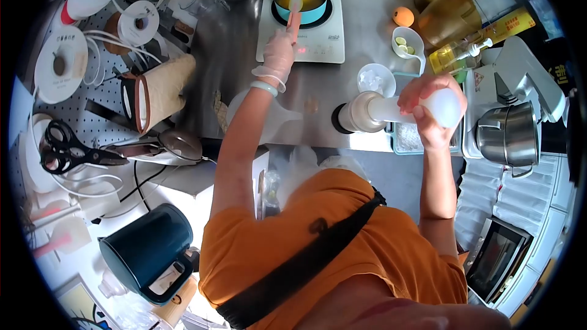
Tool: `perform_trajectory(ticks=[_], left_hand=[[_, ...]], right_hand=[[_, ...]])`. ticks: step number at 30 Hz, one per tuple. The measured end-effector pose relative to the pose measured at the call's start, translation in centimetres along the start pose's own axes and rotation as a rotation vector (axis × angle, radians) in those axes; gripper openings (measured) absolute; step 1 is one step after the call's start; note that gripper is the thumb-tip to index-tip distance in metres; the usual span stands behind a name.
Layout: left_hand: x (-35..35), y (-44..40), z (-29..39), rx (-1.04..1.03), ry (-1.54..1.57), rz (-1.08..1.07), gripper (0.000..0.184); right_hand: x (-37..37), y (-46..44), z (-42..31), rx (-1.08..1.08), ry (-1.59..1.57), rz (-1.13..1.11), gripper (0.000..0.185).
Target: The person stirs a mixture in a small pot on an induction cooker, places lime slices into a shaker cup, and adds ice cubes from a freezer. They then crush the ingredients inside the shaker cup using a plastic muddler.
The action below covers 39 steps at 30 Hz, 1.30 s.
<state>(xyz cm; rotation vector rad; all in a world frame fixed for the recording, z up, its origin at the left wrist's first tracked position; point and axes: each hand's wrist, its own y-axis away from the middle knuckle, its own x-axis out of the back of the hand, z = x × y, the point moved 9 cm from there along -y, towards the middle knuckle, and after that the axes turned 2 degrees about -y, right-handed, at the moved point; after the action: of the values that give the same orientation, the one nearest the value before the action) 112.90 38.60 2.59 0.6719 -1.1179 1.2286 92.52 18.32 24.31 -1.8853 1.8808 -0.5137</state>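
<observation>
My left hand (280, 55), in a clear glove, is closed round the orange-pink handle of a spatula (294, 24). Its pale end reaches over yellow liquid in a teal saucepan (315, 13), which stands on a white induction cooker (333, 40). In my right hand (431, 107), fingers wrapped round its rounded white end, is a long white and beige cylindrical device (367, 112). A black ring marks its other end, over the counter's front edge; its exact kind is unclear. Close behind it sits a bowl of white pieces (376, 79), and below it a glass container of white grains (408, 137).
On the steel counter (367, 6) are an orange (403, 16), a white cup of citrus slices (408, 43) and an oil bottle (449, 57). A steel pot (509, 135) stands right. Left are ribbon spools (61, 64), scissors (76, 153), an oven mitt (162, 91) and a dark kettle (147, 250).
</observation>
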Motion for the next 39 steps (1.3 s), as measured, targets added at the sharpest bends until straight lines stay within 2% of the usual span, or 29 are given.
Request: perform_trajectory(ticks=[3,7,10,13,15,18,21,24,26,30,31,33,39], left_hand=[[-0.1,-0.8,-0.3,0.004,0.082,-0.009,0.028],[1.6,-2.3,-0.5,0.010,0.017,-0.028,0.021],[5.3,-4.8,-0.4,-0.099,0.003,0.083,0.018],[5.0,-10.2,-0.8,-0.194,-0.152,-0.001,0.017],[3.6,-12.9,-0.5,-0.250,-0.298,-0.169,0.020],[0.6,-15.7,-1.0,-0.298,-0.324,-0.244,0.019],[-1.6,-17.3,0.0,-0.328,-0.312,-0.174,0.021],[-1.6,-17.2,1.1,-0.355,-0.210,-0.103,0.025],[-0.5,-17.1,1.3,-0.319,-0.291,0.004,0.024],[2.0,-16.1,0.2,-0.185,-0.421,-0.117,0.016],[2.5,-16.4,0.2,-0.189,-0.425,-0.119,0.016],[1.4,-16.3,0.6,-0.304,-0.431,-0.284,0.016],[-0.9,-18.6,0.4,-0.231,-0.331,-0.202,0.017]], right_hand=[[0.0,0.2,0.1,0.004,-0.023,0.017,0.019],[0.0,0.3,-0.2,0.014,0.004,0.042,0.020],[0.0,0.4,-0.2,-0.006,0.024,0.067,0.020],[0.0,0.3,-0.3,-0.010,0.041,0.079,0.020],[0.2,0.4,-0.3,-0.004,0.072,0.095,0.020],[0.4,0.2,-0.4,-0.011,0.100,0.146,0.018],[0.4,0.1,-0.3,-0.025,0.162,0.154,0.018],[0.7,0.1,0.0,-0.027,0.090,0.187,0.018],[0.8,0.1,0.1,-0.032,0.103,0.195,0.018],[0.8,0.0,0.1,-0.047,0.095,0.215,0.018],[0.8,-0.1,0.1,-0.046,0.097,0.214,0.018],[0.8,-0.1,0.0,-0.046,0.097,0.212,0.018],[0.9,-0.3,0.0,-0.051,0.130,0.216,0.018]])
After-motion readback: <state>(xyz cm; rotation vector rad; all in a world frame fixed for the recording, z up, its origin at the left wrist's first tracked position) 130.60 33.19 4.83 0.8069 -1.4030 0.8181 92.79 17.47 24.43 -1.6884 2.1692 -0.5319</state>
